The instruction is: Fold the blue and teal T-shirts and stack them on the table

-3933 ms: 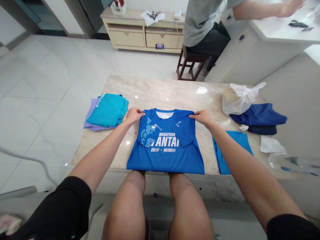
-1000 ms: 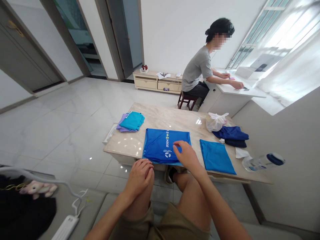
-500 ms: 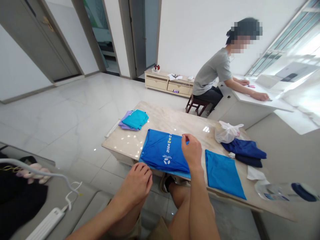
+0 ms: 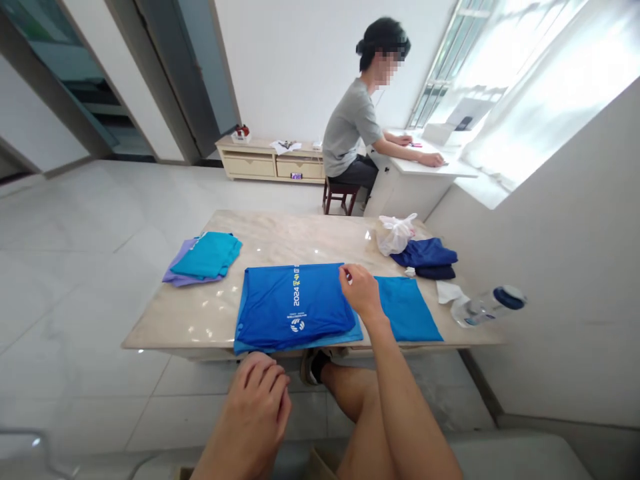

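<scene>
A blue T-shirt [image 4: 295, 307] lies folded on the marble table [image 4: 280, 237], its back print "2024" facing up. My right hand [image 4: 361, 291] pinches the shirt's far right corner, fingers closed on the cloth. My left hand [image 4: 257, 400] rests flat on my left knee below the table edge, fingers together and stretched, holding nothing. A second flat blue garment [image 4: 407, 308] lies just right of my right hand.
A teal and purple folded pile [image 4: 203, 259] sits at the table's left. A white plastic bag [image 4: 395, 233], dark blue clothes [image 4: 425, 257] and a lying plastic bottle [image 4: 487, 305] are at the right. Another person [image 4: 353, 133] sits at a white desk behind.
The shirt, front up 3.9 s ago, now lies folded with its back print up. My left hand has dropped onto my knee. My right hand stays at the shirt's far right corner; the view swung.
</scene>
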Demonstrator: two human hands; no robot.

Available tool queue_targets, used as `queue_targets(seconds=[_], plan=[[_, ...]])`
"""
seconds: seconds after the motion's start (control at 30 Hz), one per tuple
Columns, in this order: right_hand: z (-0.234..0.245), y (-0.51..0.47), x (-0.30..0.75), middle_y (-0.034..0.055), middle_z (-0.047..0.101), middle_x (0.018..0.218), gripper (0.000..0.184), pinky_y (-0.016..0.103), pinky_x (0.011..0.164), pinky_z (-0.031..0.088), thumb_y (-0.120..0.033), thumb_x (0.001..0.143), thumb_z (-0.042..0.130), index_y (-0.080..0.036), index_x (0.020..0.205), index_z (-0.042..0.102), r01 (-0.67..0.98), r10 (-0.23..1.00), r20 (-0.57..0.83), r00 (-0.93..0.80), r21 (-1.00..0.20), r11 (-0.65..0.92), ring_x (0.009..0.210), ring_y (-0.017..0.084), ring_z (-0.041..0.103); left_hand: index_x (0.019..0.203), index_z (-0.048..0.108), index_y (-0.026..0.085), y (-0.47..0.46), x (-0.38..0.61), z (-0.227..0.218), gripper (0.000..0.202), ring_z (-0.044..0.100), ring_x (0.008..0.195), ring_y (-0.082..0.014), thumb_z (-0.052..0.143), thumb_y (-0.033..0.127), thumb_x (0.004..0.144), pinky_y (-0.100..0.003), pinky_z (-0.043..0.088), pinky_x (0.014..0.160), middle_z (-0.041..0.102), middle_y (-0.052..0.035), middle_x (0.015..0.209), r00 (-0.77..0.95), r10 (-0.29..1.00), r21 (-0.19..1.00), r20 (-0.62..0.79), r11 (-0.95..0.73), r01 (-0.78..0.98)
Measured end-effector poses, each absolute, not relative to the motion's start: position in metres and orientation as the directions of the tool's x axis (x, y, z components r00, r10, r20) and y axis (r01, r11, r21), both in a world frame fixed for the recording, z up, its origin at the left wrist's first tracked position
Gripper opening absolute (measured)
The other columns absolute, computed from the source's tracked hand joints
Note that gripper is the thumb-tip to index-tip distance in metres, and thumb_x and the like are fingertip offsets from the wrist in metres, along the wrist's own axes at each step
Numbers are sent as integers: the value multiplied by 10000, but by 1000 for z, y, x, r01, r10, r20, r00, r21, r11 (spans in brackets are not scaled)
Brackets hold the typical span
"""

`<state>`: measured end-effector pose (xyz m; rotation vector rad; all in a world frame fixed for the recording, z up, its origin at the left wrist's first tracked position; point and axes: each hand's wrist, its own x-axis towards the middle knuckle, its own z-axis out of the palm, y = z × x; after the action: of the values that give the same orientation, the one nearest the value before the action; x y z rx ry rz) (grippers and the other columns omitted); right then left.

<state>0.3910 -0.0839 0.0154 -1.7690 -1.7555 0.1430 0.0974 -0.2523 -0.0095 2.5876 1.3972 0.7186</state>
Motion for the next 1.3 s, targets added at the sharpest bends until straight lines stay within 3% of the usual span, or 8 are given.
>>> queue_targets(seconds=[0.1, 0.23, 0.4, 0.53, 0.8, 0.93, 1.13, 1.3], plan=[[-16, -87, 425, 97, 801, 1058, 287, 293, 882, 498, -300, 1087, 523, -193, 1074, 788, 849, 953, 173, 247, -514, -127, 980, 220, 722, 1017, 784, 266, -249, 99, -9, 248, 669, 1131, -326, 580, 141, 952, -586, 471, 1142, 801, -69, 1064, 463, 815, 256, 348, -558, 789], [-57, -89, 456, 132, 803, 1147, 292, 301, 910, 519, -261, 1022, 607, -123, 1222, 769, 773, 924, -69, 376, -527, -354, 1085, 247, 743, 1095, 781, 268, -247, 99, -9, 276, 699, 1078, -316, 574, 171, 941, -541, 522, 1071, 795, -71, 1061, 409, 840, 343, 356, -525, 779], [-88, -87, 460, 160, 804, 1173, 371, 334, 917, 546, -289, 998, 643, -114, 1308, 744, 747, 878, -233, 418, -461, -479, 1161, 297, 756, 1118, 766, 283, -229, 95, -8, 276, 738, 971, -266, 517, 215, 1020, -427, 568, 912, 802, -52, 1040, 373, 894, 464, 249, -448, 764], [-98, -84, 452, 193, 783, 1293, 433, 328, 944, 548, -399, 1024, 661, -123, 1352, 720, 763, 854, -310, 418, -390, -515, 1247, 310, 744, 1101, 768, 258, -178, 123, 9, 252, 764, 962, -265, 525, 222, 1043, -374, 566, 862, 814, -63, 1031, 493, 867, 429, 74, -474, 769], [-111, -82, 435, 270, 733, 1373, 599, 357, 969, 546, -536, 1043, 665, -53, 1398, 652, 841, 885, -349, 308, -336, -425, 1312, 361, 714, 1201, 770, 158, -77, 217, 2, 254, 750, 1231, -398, 661, 233, 984, -459, 589, 986, 777, -242, 1302, 474, 799, 294, -371, -383, 876], [-121, -82, 433, 278, 745, 1333, 632, 349, 882, 551, -592, 1021, 693, -70, 1374, 641, 846, 858, -382, 345, -269, -460, 1252, 364, 745, 1160, 771, 176, -70, 218, -24, 241, 764, 1216, -390, 741, 248, 932, -442, 603, 979, 789, -225, 1279, 466, 777, 295, -423, -369, 882], [-131, -80, 435, 170, 813, 1102, 208, 309, 785, 493, -384, 1009, 688, -181, 1015, 728, 861, 897, -359, 258, -336, -382, 1084, 307, 778, 1291, 719, 189, -59, 228, -52, 386, 712, 1323, -376, 773, 331, 937, -424, 574, 1064, 751, -201, 1386, 513, 757, 363, -405, -383, 850], [-126, -71, 431, 61, 751, 775, 234, 299, 690, 456, -392, 898, 702, -229, 749, 626, 741, 957, -179, 228, -605, -290, 797, 252, 722, 1291, 726, 159, -46, 247, -74, 586, 703, 1323, -410, 880, 471, 819, -427, 574, 1081, 758, -195, 1362, 509, 774, 557, -376, -250, 792]])
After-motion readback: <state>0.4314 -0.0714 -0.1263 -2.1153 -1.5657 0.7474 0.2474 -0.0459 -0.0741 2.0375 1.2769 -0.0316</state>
